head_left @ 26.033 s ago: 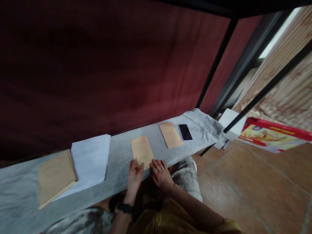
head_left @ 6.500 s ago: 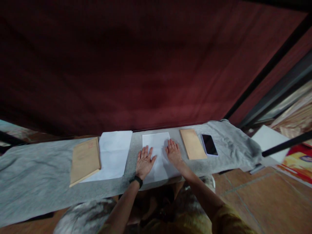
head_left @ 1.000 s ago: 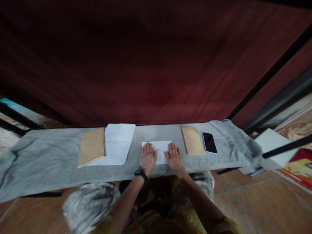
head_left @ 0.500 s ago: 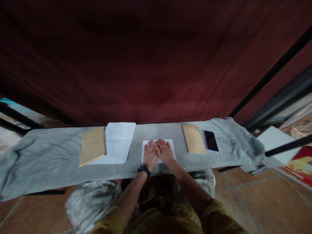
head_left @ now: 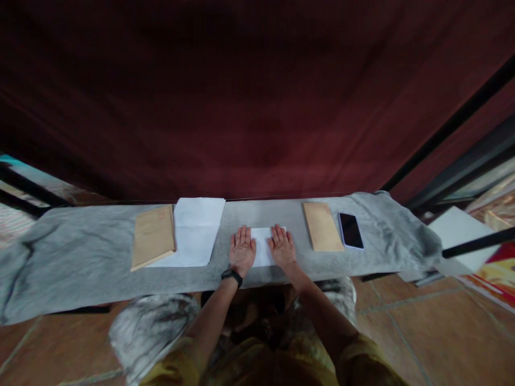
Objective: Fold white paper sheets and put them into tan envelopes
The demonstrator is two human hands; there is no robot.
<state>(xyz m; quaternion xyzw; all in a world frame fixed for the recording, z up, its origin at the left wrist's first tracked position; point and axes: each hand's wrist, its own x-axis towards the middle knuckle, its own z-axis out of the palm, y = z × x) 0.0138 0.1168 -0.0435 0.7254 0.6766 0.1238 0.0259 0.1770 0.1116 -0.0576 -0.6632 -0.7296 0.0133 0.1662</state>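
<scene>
A folded white sheet of paper (head_left: pixel 262 247) lies on the grey cloth-covered bench (head_left: pixel 80 273) in front of me. My left hand (head_left: pixel 242 251), with a black wristband, rests flat on the sheet's left end, fingers stretched out. On the right end my right hand (head_left: pixel 282 247) lies flat too, fingers spread. A strip of paper shows between the two hands. Neither hand grips anything.
Left of my hands lie a stack of white sheets (head_left: pixel 197 230) and a tan envelope pile (head_left: pixel 153 237). To the right sit a tan envelope (head_left: pixel 322 234) and a dark phone (head_left: pixel 351 230). A maroon curtain hangs behind the bench. A white box (head_left: pixel 458 238) stands on the tiled floor at right.
A second ago my hands lay apart on the folded sheet, then met at its middle. Now they have slid outward again to its two ends, pressing it flat.
</scene>
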